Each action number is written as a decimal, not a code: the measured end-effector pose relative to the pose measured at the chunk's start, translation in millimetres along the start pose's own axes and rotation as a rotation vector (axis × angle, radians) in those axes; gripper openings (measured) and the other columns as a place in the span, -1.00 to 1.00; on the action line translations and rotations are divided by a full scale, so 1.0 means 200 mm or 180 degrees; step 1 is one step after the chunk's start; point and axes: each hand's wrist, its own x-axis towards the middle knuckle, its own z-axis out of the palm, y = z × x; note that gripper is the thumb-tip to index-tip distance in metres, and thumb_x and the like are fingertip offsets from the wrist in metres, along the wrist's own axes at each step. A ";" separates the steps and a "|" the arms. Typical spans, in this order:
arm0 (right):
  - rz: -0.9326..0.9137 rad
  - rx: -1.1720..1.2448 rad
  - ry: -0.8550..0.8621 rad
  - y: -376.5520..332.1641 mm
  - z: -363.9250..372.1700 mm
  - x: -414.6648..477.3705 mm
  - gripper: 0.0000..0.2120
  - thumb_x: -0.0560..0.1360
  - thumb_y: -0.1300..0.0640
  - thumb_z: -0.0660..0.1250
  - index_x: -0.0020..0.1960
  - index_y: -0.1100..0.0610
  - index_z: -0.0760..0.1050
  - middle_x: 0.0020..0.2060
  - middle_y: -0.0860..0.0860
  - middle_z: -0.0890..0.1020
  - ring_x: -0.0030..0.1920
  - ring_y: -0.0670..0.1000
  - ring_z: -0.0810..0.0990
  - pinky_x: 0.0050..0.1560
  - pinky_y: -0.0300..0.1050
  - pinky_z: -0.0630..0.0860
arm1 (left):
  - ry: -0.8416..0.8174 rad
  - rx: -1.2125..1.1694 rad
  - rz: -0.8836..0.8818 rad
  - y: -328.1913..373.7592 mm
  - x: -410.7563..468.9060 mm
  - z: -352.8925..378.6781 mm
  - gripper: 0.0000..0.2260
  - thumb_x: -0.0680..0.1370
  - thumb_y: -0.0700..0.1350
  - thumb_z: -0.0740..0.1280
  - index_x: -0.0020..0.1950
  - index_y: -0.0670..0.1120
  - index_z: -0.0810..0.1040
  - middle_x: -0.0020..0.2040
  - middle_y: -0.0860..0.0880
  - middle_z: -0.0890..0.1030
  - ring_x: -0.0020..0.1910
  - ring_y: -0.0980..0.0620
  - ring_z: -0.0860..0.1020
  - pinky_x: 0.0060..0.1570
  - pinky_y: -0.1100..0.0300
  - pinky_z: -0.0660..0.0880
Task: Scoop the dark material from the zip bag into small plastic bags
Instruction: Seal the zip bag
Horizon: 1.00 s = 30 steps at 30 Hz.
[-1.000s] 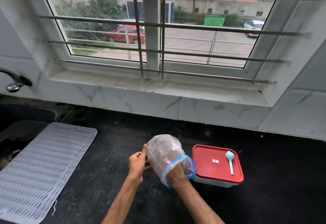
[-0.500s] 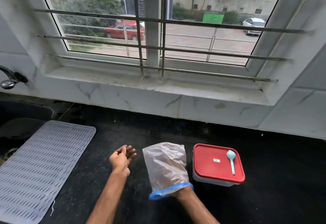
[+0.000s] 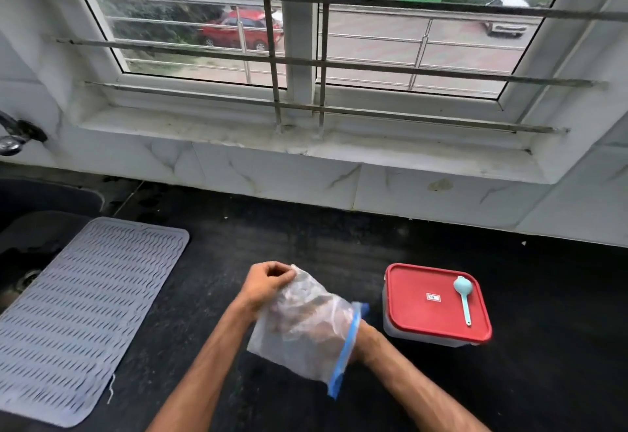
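Zip bag (image 3: pixel 299 333) up off the black counter (image 3: pixel 543 295), worn like a sleeve over the right hand (image 3: pixel 364 335), blue zip strip (image 3: pixel 343 353) ringing the wrist. Hidden inside the cloudy film from the wrist onward; cannot tell whether those fingers lie straight or curled, or grasp anything. Brownish patches behind the plastic, too blurred to sort into hand or dark material.

Left hand (image 3: pixel 268 283) at the bag's far closed end, fingers (image 3: pixel 282 272) curled and pinching the film there, fingertips tucked out of sight.

Just right of the bagged fingers and apart from the bag, a clear box (image 3: pixel 421 338) under a red lid (image 3: pixel 418 282), with a small pale-blue spoon (image 3: pixel 465 302) lying flat on the lid. Label on the lid too small to read.

Well left of the pinching fingers, a grey ribbed mat (image 3: pixel 78 312), cut off by the frame at its left side. Beyond the mat, a dark sink (image 3: pixel 44 200) and part of a tap (image 3: pixel 13 136), both cropped at the left edge.
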 end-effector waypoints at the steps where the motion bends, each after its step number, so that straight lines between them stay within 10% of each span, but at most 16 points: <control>1: -0.0388 0.0801 -0.0283 -0.05 0.03 0.02 -0.65 0.68 0.14 0.02 0.24 0.03 0.56 0.20 -0.08 0.59 0.43 -0.16 0.30 0.49 -0.21 -0.06 | 0.0339 -0.0338 -0.0217 -0.02 0.02 -0.01 -0.97 0.50 -0.29 0.43 -0.12 -0.25 0.65 -0.23 -0.13 0.64 -0.21 -0.03 0.58 -0.19 0.16 0.56; 3: -0.0726 0.1601 -0.0091 0.02 0.01 0.05 -0.61 0.55 0.22 0.18 0.37 0.16 0.45 0.36 0.09 0.50 0.42 0.03 0.33 0.49 -0.11 0.06 | 0.1068 -0.1048 -0.0700 -0.11 0.07 -0.06 -0.93 0.51 -0.29 0.40 -0.12 -0.29 0.62 -0.26 -0.15 0.59 -0.28 -0.06 0.58 -0.25 0.10 0.57; 8: 0.1352 0.4297 0.1165 0.10 0.05 0.03 -0.78 0.61 0.08 0.19 0.07 -0.02 0.62 -0.06 -0.13 0.69 -0.01 -0.16 0.62 0.11 -0.13 0.55 | 0.2234 -0.1754 -0.0975 -0.31 0.05 -0.09 -0.89 0.52 -0.27 0.39 0.00 -0.29 0.59 -0.10 -0.17 0.60 -0.10 -0.10 0.56 0.01 -0.02 0.56; 11: 0.1646 0.3998 0.1030 0.08 0.00 0.10 -0.73 0.57 -0.13 0.25 -0.09 0.01 0.62 -0.22 -0.09 0.68 -0.18 -0.14 0.62 -0.10 -0.11 0.56 | 0.2193 -0.1954 -0.0925 -0.36 -0.05 -0.04 -0.90 0.57 -0.23 0.37 0.00 -0.27 0.56 -0.11 -0.18 0.59 -0.15 -0.11 0.58 0.00 -0.07 0.59; 18: 0.1976 0.3749 0.1242 0.07 0.03 0.22 -0.78 0.61 0.10 0.22 -0.16 0.12 0.54 -0.09 0.00 0.53 -0.10 -0.03 0.52 -0.05 -0.09 0.47 | 0.1874 -0.2516 -0.0720 -0.47 -0.27 -0.15 -0.77 0.64 -0.36 0.12 -0.08 -0.08 0.42 -0.16 -0.14 0.54 -0.36 0.02 0.60 -0.39 0.09 0.62; 24: 0.1101 0.4129 0.1007 0.04 -0.04 0.15 -0.84 0.62 -0.08 0.19 0.06 0.00 0.39 -0.11 -0.08 0.62 -0.16 -0.11 0.60 -0.16 -0.12 0.51 | 0.1779 -0.0493 0.0391 -0.34 -0.26 -0.27 -0.91 0.62 -0.25 0.25 0.05 -0.09 0.50 -0.01 -0.13 0.63 -0.16 -0.08 0.59 -0.21 0.13 0.57; 30: 0.0283 0.3886 0.1378 0.02 -0.05 0.13 -0.82 0.62 0.03 0.25 -0.09 0.12 0.42 -0.27 -0.03 0.54 -0.29 -0.15 0.45 -0.27 -0.21 0.40 | -0.0468 0.1532 -0.0733 -0.05 -0.19 -0.17 -0.41 0.61 0.29 0.04 0.00 -0.12 0.68 -0.06 -0.03 0.63 -0.10 0.06 0.56 -0.12 0.24 0.45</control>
